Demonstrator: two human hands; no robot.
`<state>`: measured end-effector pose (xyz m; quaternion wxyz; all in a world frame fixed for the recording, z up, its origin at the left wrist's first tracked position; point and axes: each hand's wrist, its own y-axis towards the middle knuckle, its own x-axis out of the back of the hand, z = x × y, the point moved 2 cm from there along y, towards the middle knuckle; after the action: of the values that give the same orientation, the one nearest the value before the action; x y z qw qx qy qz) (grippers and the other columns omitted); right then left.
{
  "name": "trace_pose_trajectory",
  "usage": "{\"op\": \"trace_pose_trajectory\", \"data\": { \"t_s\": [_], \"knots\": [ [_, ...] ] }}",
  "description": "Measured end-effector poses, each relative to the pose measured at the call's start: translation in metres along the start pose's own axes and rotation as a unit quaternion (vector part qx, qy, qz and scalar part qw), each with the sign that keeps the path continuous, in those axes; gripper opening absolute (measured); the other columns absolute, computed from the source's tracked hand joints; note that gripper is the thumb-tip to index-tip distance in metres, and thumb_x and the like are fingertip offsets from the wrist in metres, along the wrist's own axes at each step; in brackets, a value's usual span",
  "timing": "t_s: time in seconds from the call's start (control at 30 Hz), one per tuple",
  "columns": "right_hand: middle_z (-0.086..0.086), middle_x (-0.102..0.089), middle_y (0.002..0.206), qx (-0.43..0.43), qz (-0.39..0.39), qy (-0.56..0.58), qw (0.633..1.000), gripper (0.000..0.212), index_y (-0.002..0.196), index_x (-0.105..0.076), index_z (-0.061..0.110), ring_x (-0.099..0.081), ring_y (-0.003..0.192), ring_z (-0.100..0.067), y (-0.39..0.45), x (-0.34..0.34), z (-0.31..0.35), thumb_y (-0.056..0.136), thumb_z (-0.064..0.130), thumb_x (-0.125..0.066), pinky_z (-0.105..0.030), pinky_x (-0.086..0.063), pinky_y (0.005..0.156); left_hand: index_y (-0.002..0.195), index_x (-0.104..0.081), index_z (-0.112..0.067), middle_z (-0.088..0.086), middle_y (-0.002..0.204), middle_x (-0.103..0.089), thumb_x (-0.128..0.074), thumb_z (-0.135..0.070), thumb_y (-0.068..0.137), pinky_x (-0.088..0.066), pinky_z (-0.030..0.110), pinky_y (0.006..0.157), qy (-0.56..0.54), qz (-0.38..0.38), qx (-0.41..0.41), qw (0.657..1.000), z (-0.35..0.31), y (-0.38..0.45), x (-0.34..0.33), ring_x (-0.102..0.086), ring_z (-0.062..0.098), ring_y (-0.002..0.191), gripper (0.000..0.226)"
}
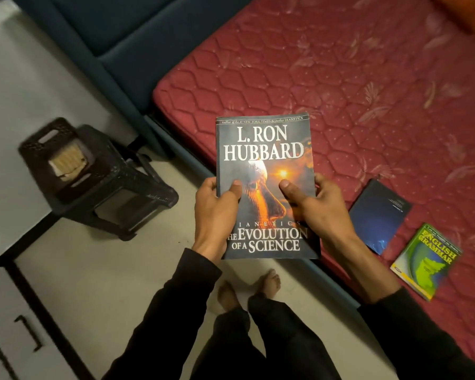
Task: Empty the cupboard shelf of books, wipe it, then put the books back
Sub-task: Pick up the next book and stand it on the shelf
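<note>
books 3 (265, 185) (one held) | stools 1 (93, 176) | hands 2 (217, 212)

- The paperback (266, 185) held between the left hand (217, 207) and the right hand (313, 204) reads "L. RON HUBBARD" in big white letters above the thumbs.
- Along its top edge: "Author of the #1 NEW YORK TIMES Bestseller DIANETICS".
- Below the hands: "THE EVOLUTION OF A SCIENCE", partly covered.
- The green book (425, 261), right of the right hand, says "ENGLISH GRAMMAR".
- The dark blue book (379, 218) beside it carries print too small to read.

Red mattress (340, 78) — two books (379, 215) flat
</note>
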<state>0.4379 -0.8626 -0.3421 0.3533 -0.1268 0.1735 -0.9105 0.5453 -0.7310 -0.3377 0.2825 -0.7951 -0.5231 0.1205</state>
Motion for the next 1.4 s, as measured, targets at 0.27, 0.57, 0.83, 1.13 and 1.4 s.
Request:
{"op": "trace_pose_trajectory", "data": {
  "t_s": [0.27,0.57,0.83,1.13,1.4],
  "knots": [
    [0.015,-0.061,0.055,0.015,0.053,-0.03,0.998,0.021,0.103,-0.064,0.009,-0.049,0.04,0.0,-0.04,-0.045,0.029,0.089,0.022,-0.071,-0.021,-0.039,0.045,0.109,-0.056,-0.018,0.006,0.1,-0.072,-0.062,-0.024,0.094,-0.06,0.048,0.08,-0.045,-0.019,-0.011,0.999,-0.011,-0.038,0.066,-0.074,0.024,0.082,0.016],
    [0.009,-0.062,0.056,0.022,0.139,-0.037,0.989,0.014,0.098,-0.062,0.005,-0.054,0.043,-0.006,-0.079,-0.086,0.059,0.091,0.017,-0.067,-0.023,-0.045,0.044,0.109,-0.055,-0.017,0.007,0.099,-0.072,-0.062,-0.023,0.095,-0.061,0.034,0.066,-0.103,-0.071,-0.023,0.992,-0.01,-0.074,0.117,-0.073,0.02,0.076,0.016],
    [0.01,-0.063,0.054,0.035,0.24,-0.061,0.968,0.01,0.096,-0.061,0.002,-0.056,0.042,-0.003,-0.096,-0.106,0.071,0.092,0.01,-0.065,-0.018,-0.044,0.042,0.116,-0.054,-0.018,0.004,0.102,-0.071,-0.062,-0.025,0.095,-0.061,0.034,0.067,-0.137,-0.156,-0.031,0.978,0.0,-0.105,0.139,-0.073,0.018,0.079,0.024],
    [0.004,-0.068,0.07,0.068,0.342,-0.103,0.932,0.016,0.103,-0.062,0.005,-0.061,0.051,-0.004,-0.099,-0.112,0.074,0.09,0.011,-0.068,-0.019,-0.047,0.047,0.11,-0.057,-0.022,0.004,0.107,-0.07,-0.062,-0.025,0.095,-0.059,0.045,0.082,-0.192,-0.257,-0.029,0.947,0.013,-0.144,0.136,-0.072,0.024,0.091,0.016],
    [-0.003,-0.073,0.086,0.067,0.434,-0.144,0.887,0.025,0.109,-0.061,0.007,-0.069,0.065,-0.013,-0.125,-0.13,0.068,0.087,0.016,-0.071,-0.025,-0.052,0.055,0.118,-0.055,-0.017,0.005,0.107,-0.07,-0.062,-0.028,0.095,-0.061,0.042,0.077,-0.239,-0.341,-0.016,0.909,0.04,-0.187,0.145,-0.073,0.022,0.086,0.026]
  ]
}}
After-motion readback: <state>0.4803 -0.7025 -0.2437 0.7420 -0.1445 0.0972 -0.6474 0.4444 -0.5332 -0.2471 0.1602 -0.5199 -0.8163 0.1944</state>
